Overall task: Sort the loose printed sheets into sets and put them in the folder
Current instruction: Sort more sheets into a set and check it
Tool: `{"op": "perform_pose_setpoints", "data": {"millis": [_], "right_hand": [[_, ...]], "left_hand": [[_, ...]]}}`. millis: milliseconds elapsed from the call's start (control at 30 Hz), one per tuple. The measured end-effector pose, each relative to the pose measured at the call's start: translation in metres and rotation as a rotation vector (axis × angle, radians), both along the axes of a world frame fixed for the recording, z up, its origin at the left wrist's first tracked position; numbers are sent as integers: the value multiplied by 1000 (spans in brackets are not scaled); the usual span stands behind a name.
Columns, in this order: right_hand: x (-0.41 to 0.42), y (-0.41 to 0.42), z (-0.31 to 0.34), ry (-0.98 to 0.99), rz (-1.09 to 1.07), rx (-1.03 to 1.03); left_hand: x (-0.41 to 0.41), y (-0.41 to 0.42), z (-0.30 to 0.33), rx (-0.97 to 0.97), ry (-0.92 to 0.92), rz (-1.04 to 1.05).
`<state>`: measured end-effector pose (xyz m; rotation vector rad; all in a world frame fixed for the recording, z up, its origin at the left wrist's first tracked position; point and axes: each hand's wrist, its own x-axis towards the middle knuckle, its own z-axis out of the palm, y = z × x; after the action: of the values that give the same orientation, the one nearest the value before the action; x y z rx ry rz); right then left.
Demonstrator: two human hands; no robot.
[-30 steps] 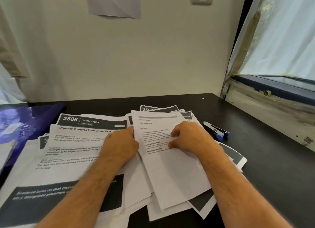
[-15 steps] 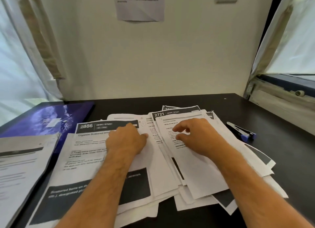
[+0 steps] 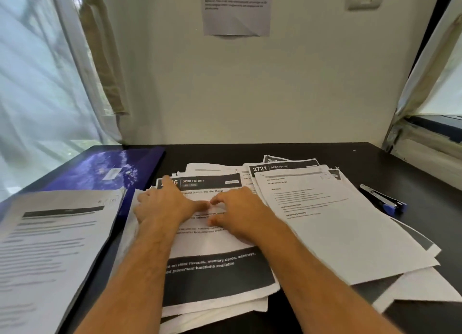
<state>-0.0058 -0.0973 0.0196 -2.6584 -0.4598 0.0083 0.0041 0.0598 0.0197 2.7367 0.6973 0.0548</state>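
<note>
Left hand (image 3: 162,206): lying flat, fingers spread, pressing the DESK/STUDY sheet (image 3: 212,233).
Right hand (image 3: 237,213): resting loosely curled on it, grasping nothing.
Folder (image 3: 107,171): lying far-left.
Advice: squaring edges before lifting.

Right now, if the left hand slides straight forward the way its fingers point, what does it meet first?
Probably the dark header band of the sheet under the left hand; farther on, more paper.

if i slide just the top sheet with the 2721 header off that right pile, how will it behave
The 2721 sheet is thin paper, so it would likely flop when lifted. It sits tucked under another sheet in a fanned pile, so pulling it may drag neighbours along. The black desk looks smooth, so loose sheets probably slide easily.
</note>
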Motion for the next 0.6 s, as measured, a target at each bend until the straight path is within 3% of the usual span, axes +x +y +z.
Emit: {"op": "perform_pose_setpoints", "data": {"millis": [67, 233, 300, 400, 467, 533, 600], "right_hand": [[0, -1, -5, 41, -32, 18], [-4, -13, -5, 27, -24, 84], [-5, -12, -4, -88, -20, 189], [-1, -10, -3, -266, -26, 382], [2, -13, -3, -301, -14, 388], [2, -17, -6, -265, -8, 318], [2, -21, -12, -242, 4, 299]], "left_hand": [[4, 12, 0, -66, -162, -1], [4, 26, 17, -542, -509, -48], [0, 27, 23, -736, -459, -174], [-9, 30, 30, -992, -240, -426], [-12, 31, 28, -1126, -140, -580], [-9, 28, 21, -1098, -178, -539], [5, 28, 9, -784, -312, -343]]}}
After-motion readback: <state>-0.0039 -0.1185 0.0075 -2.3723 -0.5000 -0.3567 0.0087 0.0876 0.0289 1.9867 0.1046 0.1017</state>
